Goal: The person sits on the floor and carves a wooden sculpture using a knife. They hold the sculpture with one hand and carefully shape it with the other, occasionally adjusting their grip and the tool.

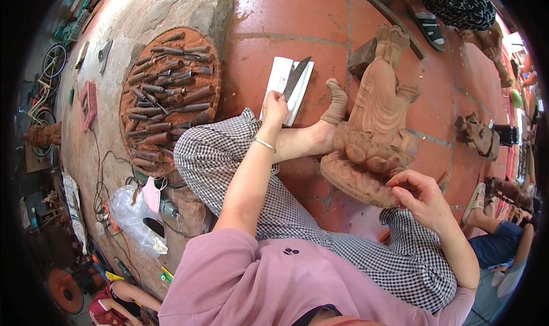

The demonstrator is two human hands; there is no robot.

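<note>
Left hand (274, 106): reached forward over the knee, fingers closed on the near edge of the white folded paper (286, 86) lying on the red tile floor (286, 17); a dark chisel blade (296, 77) rests on top of that paper.
Right hand (420, 203): fingers curled in a narrow pinch, touching the base rim of the carved wooden statue (374, 126); I see nothing held in it.
Statue: lies on the floor, tilted, its base toward me, braced by my sock-covered foot (336, 103).
Tool tray (168, 97): round, full of wooden-handled chisels, to my left, well apart from both hands.
Step, as I judge it: pausing carving to fetch a tool from the paper, while feeling the base.
Next move calls for: shifting grip from paper to blade, fingers kept clear of its edge, statue held steady.
</note>
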